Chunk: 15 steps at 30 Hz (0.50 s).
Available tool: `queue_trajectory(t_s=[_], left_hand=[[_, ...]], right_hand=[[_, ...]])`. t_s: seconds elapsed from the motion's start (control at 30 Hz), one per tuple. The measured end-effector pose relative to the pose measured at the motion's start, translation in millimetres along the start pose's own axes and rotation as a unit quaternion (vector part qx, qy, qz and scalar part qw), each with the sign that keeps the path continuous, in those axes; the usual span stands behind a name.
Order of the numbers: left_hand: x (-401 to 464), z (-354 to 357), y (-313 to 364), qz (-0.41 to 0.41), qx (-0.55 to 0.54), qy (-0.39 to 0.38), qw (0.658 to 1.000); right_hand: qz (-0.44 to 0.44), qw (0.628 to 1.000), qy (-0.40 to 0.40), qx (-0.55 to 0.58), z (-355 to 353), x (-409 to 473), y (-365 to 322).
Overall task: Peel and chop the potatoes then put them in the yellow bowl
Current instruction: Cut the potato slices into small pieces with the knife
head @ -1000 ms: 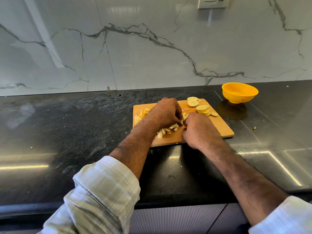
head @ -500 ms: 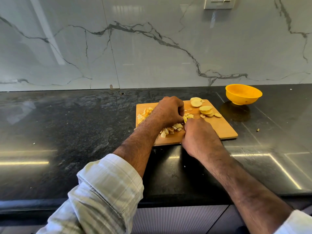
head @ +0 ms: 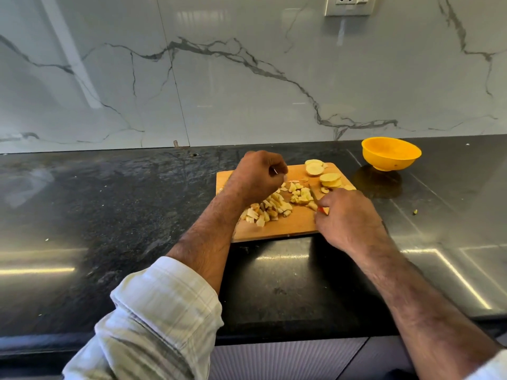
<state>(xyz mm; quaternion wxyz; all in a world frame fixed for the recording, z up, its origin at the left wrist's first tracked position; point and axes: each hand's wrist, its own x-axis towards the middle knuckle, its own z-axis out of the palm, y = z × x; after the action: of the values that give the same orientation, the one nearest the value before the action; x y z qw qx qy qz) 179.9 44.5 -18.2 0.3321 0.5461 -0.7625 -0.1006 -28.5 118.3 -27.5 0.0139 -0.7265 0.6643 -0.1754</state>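
A wooden cutting board (head: 290, 229) lies on the black counter. On it sits a heap of chopped potato pieces (head: 274, 207) in the middle, and several round potato slices (head: 323, 174) at the far right corner. My right hand (head: 345, 218) grips a small knife (head: 315, 200) with a red handle, its blade touching the chopped pieces. My left hand (head: 258, 176) hovers over the board's left part with fingers curled; nothing shows clearly inside it. The yellow bowl (head: 391, 153) stands to the right beyond the board and looks empty.
The black stone counter (head: 109, 215) stretches left and right of the board. A marble backsplash (head: 219, 78) rises behind, with a wall socket (head: 348, 5) at the top. A small scrap (head: 415, 212) lies on the counter right of the board.
My left hand has lifted off the chopped pieces and drawn back to the left. My right hand has shifted right, so the knife and the heap now show between the hands.
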Motion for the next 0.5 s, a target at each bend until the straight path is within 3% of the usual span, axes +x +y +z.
queue_trajectory(t_s=[0.23, 0.4, 0.5], left_hand=[[1.3, -13.7, -34.4, -0.055, 0.020, 0.090, 0.994], [0.4, -22.3, -49.3, -0.121, -0.004, 0.102, 0.987], [-0.6, -21.0, -58.3, -0.174, -0.043, 0.095, 0.979]], right_hand=[[-0.079, 0.996, -0.030, -0.001, 11.3, 29.1, -32.9], [-0.090, 0.996, 0.021, -0.017, -0.5, 36.3, -7.4], [-0.072, 0.996, 0.003, -0.044, 0.8, 41.5, -2.2]])
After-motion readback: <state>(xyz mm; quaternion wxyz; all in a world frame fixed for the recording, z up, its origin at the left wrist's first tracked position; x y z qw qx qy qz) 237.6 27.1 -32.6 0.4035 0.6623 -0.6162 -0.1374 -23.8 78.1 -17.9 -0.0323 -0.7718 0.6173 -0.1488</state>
